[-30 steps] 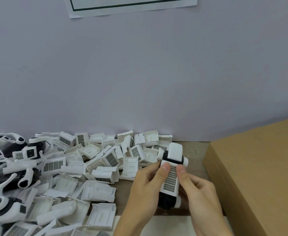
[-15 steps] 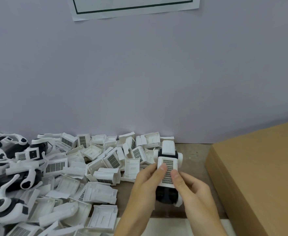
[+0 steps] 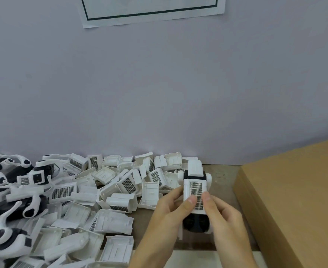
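Fingers of left hand [image 3: 169,213] and right hand [image 3: 226,219] pinch the white rectangular plastic grille panel [image 3: 195,187] from 7 and 5 o'clock. I read its long axis 12-to-6.

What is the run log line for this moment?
state: grille cover on black-and-white unit, thumbs pressing | left hand: grips unit | right hand: grips unit | loose covers: piled left
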Demonstrator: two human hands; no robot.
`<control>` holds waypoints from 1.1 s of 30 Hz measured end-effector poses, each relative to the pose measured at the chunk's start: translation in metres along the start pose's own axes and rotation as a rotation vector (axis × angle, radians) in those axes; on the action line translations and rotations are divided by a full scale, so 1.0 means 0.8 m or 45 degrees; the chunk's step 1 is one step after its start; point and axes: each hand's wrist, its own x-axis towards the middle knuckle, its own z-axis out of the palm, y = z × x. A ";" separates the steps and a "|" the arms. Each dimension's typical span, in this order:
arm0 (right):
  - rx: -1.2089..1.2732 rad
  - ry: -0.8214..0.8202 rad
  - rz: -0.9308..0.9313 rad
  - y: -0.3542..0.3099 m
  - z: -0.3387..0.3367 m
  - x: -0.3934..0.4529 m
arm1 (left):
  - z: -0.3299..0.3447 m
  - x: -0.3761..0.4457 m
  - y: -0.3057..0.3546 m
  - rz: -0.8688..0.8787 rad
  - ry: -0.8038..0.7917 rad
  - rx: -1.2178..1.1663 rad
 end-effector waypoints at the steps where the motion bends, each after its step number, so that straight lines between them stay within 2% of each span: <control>1: 0.019 -0.036 0.021 0.000 -0.002 0.000 | -0.001 0.000 0.000 -0.006 0.015 -0.006; 9: -0.148 -0.037 0.021 0.004 -0.003 0.000 | -0.004 0.002 -0.002 -0.084 0.096 0.011; 21: -0.130 -0.018 0.029 0.003 -0.002 0.000 | -0.001 -0.001 0.003 -0.111 0.144 -0.061; 29: -0.286 0.004 -0.054 0.006 0.001 -0.001 | 0.003 0.001 0.004 -0.019 0.158 0.084; 31: -0.334 0.058 -0.071 0.009 0.005 0.000 | 0.006 0.001 0.004 0.001 0.218 0.066; 33: -0.527 0.189 -0.171 0.014 0.007 -0.001 | 0.010 0.001 0.006 -0.001 0.313 0.006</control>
